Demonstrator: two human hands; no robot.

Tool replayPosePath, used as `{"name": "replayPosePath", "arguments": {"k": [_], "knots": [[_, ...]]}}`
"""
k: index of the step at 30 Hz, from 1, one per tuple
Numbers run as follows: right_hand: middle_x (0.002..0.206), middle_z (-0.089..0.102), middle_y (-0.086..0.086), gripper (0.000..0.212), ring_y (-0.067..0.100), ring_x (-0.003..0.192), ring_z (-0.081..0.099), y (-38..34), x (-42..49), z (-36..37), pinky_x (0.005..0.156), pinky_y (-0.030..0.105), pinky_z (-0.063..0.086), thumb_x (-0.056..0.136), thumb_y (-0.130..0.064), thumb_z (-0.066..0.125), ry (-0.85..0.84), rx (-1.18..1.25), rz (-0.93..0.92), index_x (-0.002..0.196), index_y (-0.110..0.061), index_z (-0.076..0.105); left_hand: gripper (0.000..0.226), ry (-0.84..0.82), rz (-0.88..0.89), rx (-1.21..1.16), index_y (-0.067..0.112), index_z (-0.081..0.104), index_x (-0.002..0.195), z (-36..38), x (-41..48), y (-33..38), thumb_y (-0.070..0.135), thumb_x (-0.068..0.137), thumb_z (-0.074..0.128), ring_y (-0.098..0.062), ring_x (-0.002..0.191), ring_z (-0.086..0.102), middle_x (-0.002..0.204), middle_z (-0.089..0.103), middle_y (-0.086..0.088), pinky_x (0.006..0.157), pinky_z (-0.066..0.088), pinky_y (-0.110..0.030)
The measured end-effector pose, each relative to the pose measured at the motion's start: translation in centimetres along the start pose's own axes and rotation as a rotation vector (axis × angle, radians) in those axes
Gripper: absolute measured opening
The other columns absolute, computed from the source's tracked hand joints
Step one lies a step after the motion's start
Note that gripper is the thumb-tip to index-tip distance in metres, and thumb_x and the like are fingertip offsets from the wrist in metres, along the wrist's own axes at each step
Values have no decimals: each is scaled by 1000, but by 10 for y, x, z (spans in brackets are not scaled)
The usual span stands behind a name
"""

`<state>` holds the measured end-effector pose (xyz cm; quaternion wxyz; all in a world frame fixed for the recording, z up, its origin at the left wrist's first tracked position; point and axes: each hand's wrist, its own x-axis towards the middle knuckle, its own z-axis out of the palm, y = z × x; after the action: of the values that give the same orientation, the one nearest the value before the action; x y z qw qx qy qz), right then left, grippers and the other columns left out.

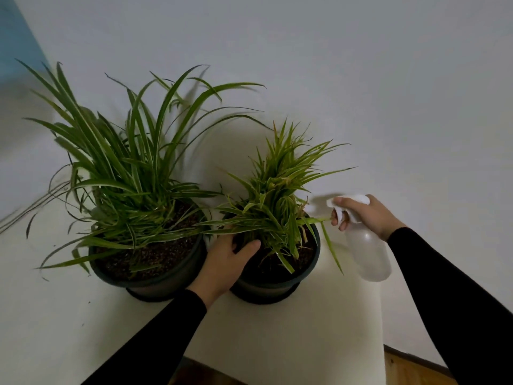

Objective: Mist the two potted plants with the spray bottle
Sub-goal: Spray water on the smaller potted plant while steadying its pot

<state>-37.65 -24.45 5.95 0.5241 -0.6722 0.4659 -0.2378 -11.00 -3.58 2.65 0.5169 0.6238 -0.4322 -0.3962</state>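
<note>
Two potted plants stand side by side on a white table (305, 343). The large plant (130, 173) with long striped leaves fills the left dark pot (155, 282). The smaller, yellowish plant (280, 190) grows in the right dark pot (277, 287). My left hand (224, 262) grips the near-left rim of the right pot, thumb over the soil. My right hand (369, 215) holds a translucent white spray bottle (366, 251) to the right of the small plant, fingers on the trigger, nozzle turned toward the leaves.
A white wall rises right behind the plants. Saucers sit under both pots. Long leaves of the large plant overhang the table's left side. Wooden floor (410, 370) shows past the table's front right edge.
</note>
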Motion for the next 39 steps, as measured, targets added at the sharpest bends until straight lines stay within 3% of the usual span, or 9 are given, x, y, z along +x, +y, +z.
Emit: {"name": "replayPosePath", "arguments": {"k": [5, 10, 16, 20, 24, 28, 33, 36, 39], "knots": [[85, 75, 32, 49, 35, 69, 67, 2, 7, -7, 87, 37, 55, 100, -35, 66, -48, -28, 3, 76, 7, 73, 40, 6, -25, -21, 45, 56, 118, 3, 0, -1, 39, 80, 67, -3, 128, 51, 130, 59, 20, 116, 38, -44], [87, 68, 41, 52, 34, 70, 67, 0, 5, -8, 88, 40, 55, 99, -36, 66, -48, -19, 4, 70, 7, 70, 41, 14, -25, -23, 43, 55, 121, 5, -1, -4, 38, 82, 66, -4, 131, 50, 133, 60, 17, 116, 37, -43], [96, 75, 36, 40, 33, 69, 67, -6, 1, -10, 78, 36, 58, 101, -31, 64, -64, -2, 30, 91, 5, 78, 41, 18, -33, -24, 41, 53, 126, 4, -2, -6, 24, 91, 67, -4, 132, 49, 134, 59, 16, 116, 36, -43], [97, 80, 27, 37, 33, 70, 67, -7, -3, -9, 78, 36, 60, 103, -30, 63, -76, -6, 42, 105, 4, 79, 45, 26, -36, -16, 39, 53, 129, 2, -4, -6, 31, 87, 66, -4, 132, 49, 135, 58, 17, 116, 36, -43], [94, 79, 27, 43, 30, 70, 68, -8, -11, -5, 78, 32, 57, 103, -32, 62, -44, -45, 2, 94, 7, 77, 41, 16, -36, -21, 43, 53, 124, 2, -5, -5, 26, 90, 67, 0, 129, 50, 130, 60, 22, 117, 35, -42], [87, 79, 22, 46, 28, 70, 68, -6, -17, -2, 79, 31, 55, 102, -34, 63, -20, -79, -6, 81, 6, 73, 47, 20, -34, -31, 39, 54, 128, 3, -6, -4, 34, 83, 65, -1, 129, 51, 131, 61, 20, 116, 36, -45], [84, 75, 29, 53, 30, 79, 72, -3, -23, -1, 85, 34, 55, 99, -39, 65, 2, -90, -7, 70, 5, 69, 50, 26, -33, -41, 40, 53, 130, 1, -7, -4, 40, 81, 64, -6, 133, 49, 135, 60, 18, 116, 35, -48], [91, 76, 27, 50, 23, 77, 72, -1, -25, -4, 82, 33, 55, 92, -44, 74, -25, -96, 24, 82, 5, 73, 55, 24, -25, -50, 38, 53, 132, -1, -7, -6, 46, 79, 64, -9, 135, 49, 137, 59, 16, 116, 35, -51], [97, 81, 13, 34, 19, 83, 74, 2, -26, -7, 80, 33, 57, 76, -40, 84, -74, -196, 70, 97, -14, 81, 54, 31, -19, -62, 38, 51, 133, -2, -8, -6, 42, 81, 64, -11, 136, 48, 140, 58, 13, 117, 34, -50]]}}
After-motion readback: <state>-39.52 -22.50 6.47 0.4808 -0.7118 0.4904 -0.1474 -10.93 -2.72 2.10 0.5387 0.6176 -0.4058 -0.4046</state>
